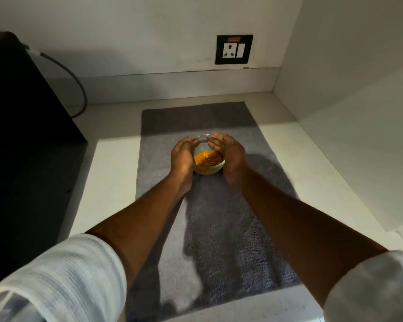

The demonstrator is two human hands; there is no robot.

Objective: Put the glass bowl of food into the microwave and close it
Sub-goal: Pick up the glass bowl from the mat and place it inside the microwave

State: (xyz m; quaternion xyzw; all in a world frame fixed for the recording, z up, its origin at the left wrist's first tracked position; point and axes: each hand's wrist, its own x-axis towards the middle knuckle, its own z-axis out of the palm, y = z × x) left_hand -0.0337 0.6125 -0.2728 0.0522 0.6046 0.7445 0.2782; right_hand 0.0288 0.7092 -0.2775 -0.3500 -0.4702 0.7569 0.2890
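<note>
Left hand (182, 156) and right hand (232, 156) cupped around glass bowl (207, 168), palms against sides. Bowl with orange food on grey towel (219, 217), desk centre. Grip low, lift level, carry left toward dark microwave (21, 135); door state unclear.

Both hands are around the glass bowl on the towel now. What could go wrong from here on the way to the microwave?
1. The small clear glass bowl is cupped by the left hand and right hand at its smooth sides only; it may slip when lifted.
2. The orange shredded food is uncovered, so tilting could spill it onto the grey towel.
3. The black microwave shows only its side here; whether its door is open cannot be told.
</note>
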